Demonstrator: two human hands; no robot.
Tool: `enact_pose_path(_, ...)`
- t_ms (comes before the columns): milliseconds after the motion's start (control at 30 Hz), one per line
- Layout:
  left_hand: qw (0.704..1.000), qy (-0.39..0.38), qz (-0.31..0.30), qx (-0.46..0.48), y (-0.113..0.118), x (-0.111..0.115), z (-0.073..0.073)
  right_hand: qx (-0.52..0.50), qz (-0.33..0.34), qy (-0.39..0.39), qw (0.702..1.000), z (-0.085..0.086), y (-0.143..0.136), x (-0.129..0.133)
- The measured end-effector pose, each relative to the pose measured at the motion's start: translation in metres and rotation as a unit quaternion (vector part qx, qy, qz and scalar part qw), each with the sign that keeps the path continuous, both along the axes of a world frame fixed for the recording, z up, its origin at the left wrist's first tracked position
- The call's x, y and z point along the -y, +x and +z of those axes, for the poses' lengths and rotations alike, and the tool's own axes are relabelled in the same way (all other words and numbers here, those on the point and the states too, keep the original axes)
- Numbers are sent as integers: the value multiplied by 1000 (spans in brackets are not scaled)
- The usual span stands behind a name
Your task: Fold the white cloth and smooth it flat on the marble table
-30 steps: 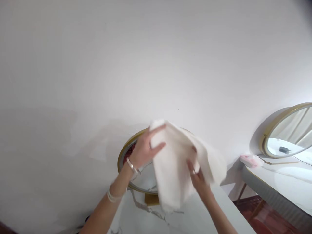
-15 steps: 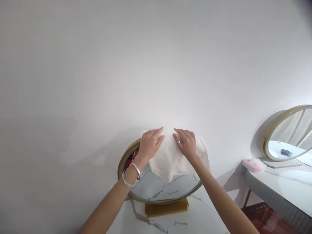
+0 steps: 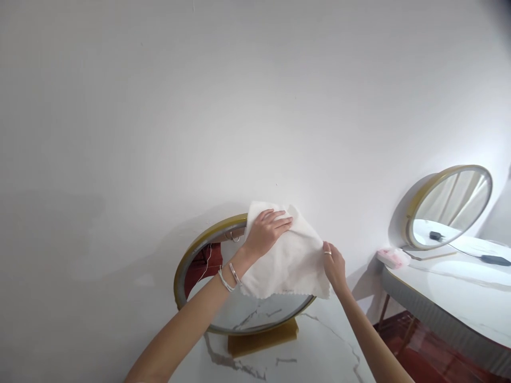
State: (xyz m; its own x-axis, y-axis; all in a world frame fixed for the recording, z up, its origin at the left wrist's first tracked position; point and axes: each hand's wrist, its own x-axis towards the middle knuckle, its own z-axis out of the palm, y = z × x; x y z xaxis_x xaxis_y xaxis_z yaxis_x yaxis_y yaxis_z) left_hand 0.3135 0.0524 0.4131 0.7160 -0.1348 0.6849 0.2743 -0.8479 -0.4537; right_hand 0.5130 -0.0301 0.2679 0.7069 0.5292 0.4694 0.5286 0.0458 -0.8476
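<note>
A white cloth (image 3: 279,260) with a scalloped lower edge hangs over the upper right part of a round gold-framed mirror (image 3: 247,316). My left hand (image 3: 269,231) lies on the cloth near its top, fingers stretched out and pointing right. At the cloth's right side my right hand (image 3: 334,263) pinches its edge between thumb and fingers, drawing a fold taut. The mirror tilts back on a gold base (image 3: 263,338), and part of its rim is hidden behind the cloth and my left arm.
The mirror stands on a white marbled tabletop (image 3: 319,356) against a pale wall (image 3: 199,117). To the right, a second table (image 3: 459,298) carries another round mirror (image 3: 451,207), a pink-and-white packet (image 3: 393,257) and a black adapter (image 3: 495,260) with a cable.
My right hand has moved right and down and now grips the cloth's edge, pulling it out sideways. My left hand has slid right over the cloth. The view has shifted slightly right.
</note>
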Motion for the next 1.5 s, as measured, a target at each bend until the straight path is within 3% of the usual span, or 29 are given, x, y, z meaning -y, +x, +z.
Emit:
enact_pose_path(100,1000,-25,3,11,-15,-1,4,140,11,79,987,23,-6,-6)
enact_pose_path(200,998,-57,4,33,-44,-5,7,252,53,86,963,58,-29,-14)
enact_pose_path(333,986,-86,17,142,-97,-16,-6,369,24,122,921,94,-77,-28)
enact_pose_path(467,952,-133,78,265,-144,-21,-34,450,22,189,873,106,-128,-48)
enact_pose_path(600,931,-181,94,304,-167,-20,-54,507,59,230,828,107,-163,-63)
enact_pose_path(700,932,-179,86,304,-165,-20,-52,505,40,212,836,108,-170,-66)
enact_pose_path(800,956,-151,99,231,-145,-16,-32,476,14,188,859,110,-156,-62)
enact_pose_path(900,980,-115,134,97,-108,-6,-4,426,-29,167,889,104,-127,-53)
enact_pose_path(1000,987,-87,135,-7,-60,2,16,362,-56,136,920,87,-96,-42)
enact_pose_path(1100,990,-60,115,-62,-16,6,21,287,-76,123,947,65,-73,-31)
enact_pose_path(1200,989,-42,109,-89,11,6,18,238,-107,130,957,52,-66,-24)
enact_pose_path(1267,991,-43,101,-76,13,5,15,243,-125,147,951,52,-69,-24)
enact_pose_path(1333,994,-52,89,-36,1,3,13,275,-126,170,938,58,-78,-29)
enact_pose_path(1500,981,-112,82,132,-83,-15,0,398,-57,209,891,75,-123,-63)
